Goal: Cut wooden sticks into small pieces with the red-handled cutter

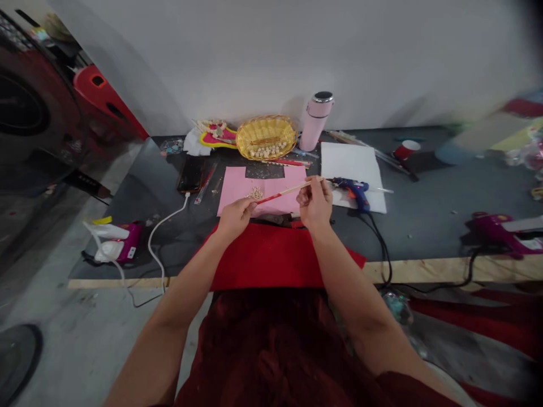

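Observation:
A thin stick (282, 194), red toward the left and pale toward the right, spans the gap between my hands. My left hand (236, 217) pinches its red end. At its pale end the fingers of my right hand (314, 200) are closed. Just right of that hand, a blue glue gun (356, 191) lies on white paper (350, 161), its nozzle close to the stick's tip. Under the stick is a pink sheet (233, 183) carrying a small heap of pale beads or bits (255, 193). Red cloth (271, 257) hangs over the table edge below my hands.
Behind the sheet stand a wicker basket (266, 120) with pale pieces and a pink flask (316, 121). A phone (190, 174) with a white cable lies to the left. Purple glue guns (131, 242) sit at both sides. A red paper cup (406, 150) is at the right.

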{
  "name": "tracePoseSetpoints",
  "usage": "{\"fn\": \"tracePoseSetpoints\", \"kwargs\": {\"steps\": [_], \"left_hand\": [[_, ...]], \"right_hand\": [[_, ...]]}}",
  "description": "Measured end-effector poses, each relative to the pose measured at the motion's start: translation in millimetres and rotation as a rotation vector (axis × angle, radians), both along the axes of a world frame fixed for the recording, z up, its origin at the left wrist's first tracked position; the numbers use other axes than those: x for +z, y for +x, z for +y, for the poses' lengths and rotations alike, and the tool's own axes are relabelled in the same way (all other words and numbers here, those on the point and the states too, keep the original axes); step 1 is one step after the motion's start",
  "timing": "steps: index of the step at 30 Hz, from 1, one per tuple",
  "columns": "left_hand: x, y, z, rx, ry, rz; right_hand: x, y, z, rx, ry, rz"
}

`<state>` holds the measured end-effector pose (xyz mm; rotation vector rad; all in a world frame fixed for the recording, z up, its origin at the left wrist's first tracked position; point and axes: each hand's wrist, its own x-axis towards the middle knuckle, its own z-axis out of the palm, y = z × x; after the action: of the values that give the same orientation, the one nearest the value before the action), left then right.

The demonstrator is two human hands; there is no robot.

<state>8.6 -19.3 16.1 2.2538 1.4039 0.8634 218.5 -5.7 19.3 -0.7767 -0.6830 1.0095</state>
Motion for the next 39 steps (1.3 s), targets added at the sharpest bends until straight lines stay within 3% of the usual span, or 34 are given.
{"fn": "tracePoseSetpoints", "kwargs": {"steps": [4, 8, 11, 15, 20, 32, 36, 39], "left_hand": [[4.1, -13, 7, 0.075, 0.018, 0.083], [15.5, -45, 22, 0.465, 0.076, 0.118], [25.7, -67, 37, 0.621, 0.017, 0.218], [30.5, -78, 56, 0.686, -0.073, 0.375], [25.6, -78, 69, 0.624, -0.125, 0.562], [15.7, -76, 68, 0.548, -0.102, 0.69], [20.6, -63, 61, 0.516, -0.019, 0.51], [27.1, -37, 44, 0.268, -0.06, 0.176]], "right_hand": [[4, 19, 6, -0.181, -0.005, 0.091], [9, 34, 9, -0.254, -0.07, 0.222], [8, 25, 7, -0.119, -0.106, 0.181], [3, -3, -4, 0.178, -0.113, -0.042], [-5, -20, -13, 0.318, -0.058, -0.239], [-3, -22, -15, 0.371, -0.073, -0.234], [-2, -20, -14, 0.363, -0.073, -0.216], [0, -16, -13, 0.324, -0.058, -0.158]]}}
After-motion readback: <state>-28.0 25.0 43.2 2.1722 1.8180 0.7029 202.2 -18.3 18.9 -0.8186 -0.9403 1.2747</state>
